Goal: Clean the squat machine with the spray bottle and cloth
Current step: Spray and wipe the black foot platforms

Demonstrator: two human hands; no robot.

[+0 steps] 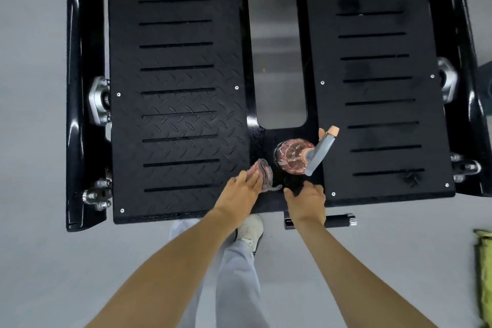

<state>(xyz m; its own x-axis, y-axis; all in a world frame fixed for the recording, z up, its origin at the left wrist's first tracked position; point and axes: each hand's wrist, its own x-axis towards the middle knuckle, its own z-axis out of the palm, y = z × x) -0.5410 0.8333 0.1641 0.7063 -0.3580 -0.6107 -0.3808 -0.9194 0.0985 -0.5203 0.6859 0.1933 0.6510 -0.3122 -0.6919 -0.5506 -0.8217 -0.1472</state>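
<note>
Head-cam view looking straight down at a squat machine (77, 120) w/ two black tread-pattern footplates (175, 104) side by side, both slotted, on a grey floor (34, 141). A narrow black bridge (263, 138) is joining the plates at the near end. The spray bottle (294, 156), clear pinkish body w/ grey trigger head and orange nozzle tip, is standing upright on that bridge, btwn the plates. Just in front of it the cloth (266, 174), pink-and-grey striped, is lying bunched on the bridge by the L plate's inner edge. The left hand (241, 193) is pressing on the cloth's near side, fingers straight and together. The right hand (306, 200) is sitting just R of the cloth, near the bottle but apart from it. Its fingers are curling at a dark lump there; can't tell if they're gripping anything. Below, a leg (234, 274) in pale grey trousers and a light shoe (250, 229) are showing. A yellow-green rag (483, 269) is lying at the far R edge.
</note>
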